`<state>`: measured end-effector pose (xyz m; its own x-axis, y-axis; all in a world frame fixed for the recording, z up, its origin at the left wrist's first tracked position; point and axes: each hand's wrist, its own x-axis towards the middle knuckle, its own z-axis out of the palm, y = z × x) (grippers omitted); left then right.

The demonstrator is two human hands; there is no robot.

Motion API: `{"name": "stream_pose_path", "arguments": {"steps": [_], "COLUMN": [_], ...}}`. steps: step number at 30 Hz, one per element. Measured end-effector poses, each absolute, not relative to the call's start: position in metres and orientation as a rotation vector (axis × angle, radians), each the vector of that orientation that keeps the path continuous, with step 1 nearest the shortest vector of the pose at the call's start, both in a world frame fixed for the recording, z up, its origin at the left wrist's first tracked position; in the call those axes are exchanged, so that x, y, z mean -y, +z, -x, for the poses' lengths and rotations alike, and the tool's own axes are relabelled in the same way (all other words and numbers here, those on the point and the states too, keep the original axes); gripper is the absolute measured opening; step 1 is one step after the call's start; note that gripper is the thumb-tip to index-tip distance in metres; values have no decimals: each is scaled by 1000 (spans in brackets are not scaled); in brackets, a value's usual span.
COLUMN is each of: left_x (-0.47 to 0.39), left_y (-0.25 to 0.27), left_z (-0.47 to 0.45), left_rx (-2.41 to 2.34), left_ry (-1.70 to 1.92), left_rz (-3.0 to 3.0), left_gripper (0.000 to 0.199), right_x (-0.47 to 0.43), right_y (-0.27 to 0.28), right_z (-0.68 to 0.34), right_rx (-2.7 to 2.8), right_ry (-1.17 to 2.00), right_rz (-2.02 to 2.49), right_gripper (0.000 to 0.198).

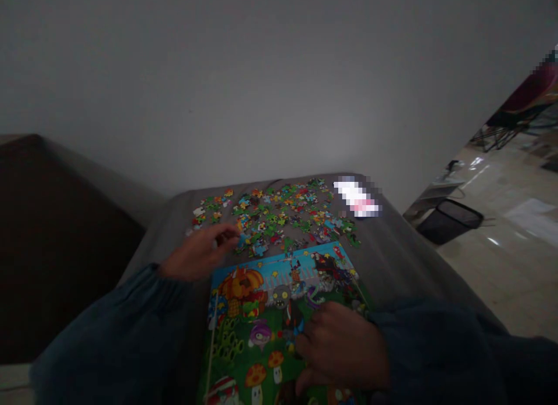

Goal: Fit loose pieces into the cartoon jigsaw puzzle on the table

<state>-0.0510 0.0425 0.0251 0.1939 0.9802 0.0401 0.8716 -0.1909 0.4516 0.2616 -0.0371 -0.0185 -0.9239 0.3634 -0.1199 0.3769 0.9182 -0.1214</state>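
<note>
My left hand (203, 251) hovers at the near left edge of a spread of loose jigsaw puzzle pieces (279, 219). Its fingers are curled together, and a light-blue puzzle piece (241, 239) shows at the fingertips. Below lies a colourful cartoon puzzle picture (261, 335) in a frame, with a pumpkin, mushrooms and a zombie figure on it. My right hand (340, 347) rests over the lower right of that picture with its fingers folded in. Whatever may be in its grip is hidden.
Pieces and picture share a grey cloth-covered surface (401, 265) against a pale wall (261, 91). A phone with a bright screen (355, 197) lies at the far right corner. Beyond the right edge, a dark mesh basket (451, 220) stands over the tiled floor. A dark panel (61, 248) fills the left.
</note>
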Motion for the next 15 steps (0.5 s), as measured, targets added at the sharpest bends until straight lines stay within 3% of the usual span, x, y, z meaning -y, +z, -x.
{"name": "stream_pose_path", "arguments": {"steps": [7, 15], "left_x": [-17, -19], "left_y": [9, -16], "left_z": [26, 13], "left_rx": [-1367, -1440], "left_ry": [339, 474], "left_rz": [-2343, -2490], "left_gripper": [34, 34], "right_x": [49, 36], "right_y": [-13, -17], "right_z": [-251, -257], "right_rx": [-2876, -2986], "right_ry": [-72, -156], "right_rz": [-661, -622], "right_gripper": [67, 55]}}
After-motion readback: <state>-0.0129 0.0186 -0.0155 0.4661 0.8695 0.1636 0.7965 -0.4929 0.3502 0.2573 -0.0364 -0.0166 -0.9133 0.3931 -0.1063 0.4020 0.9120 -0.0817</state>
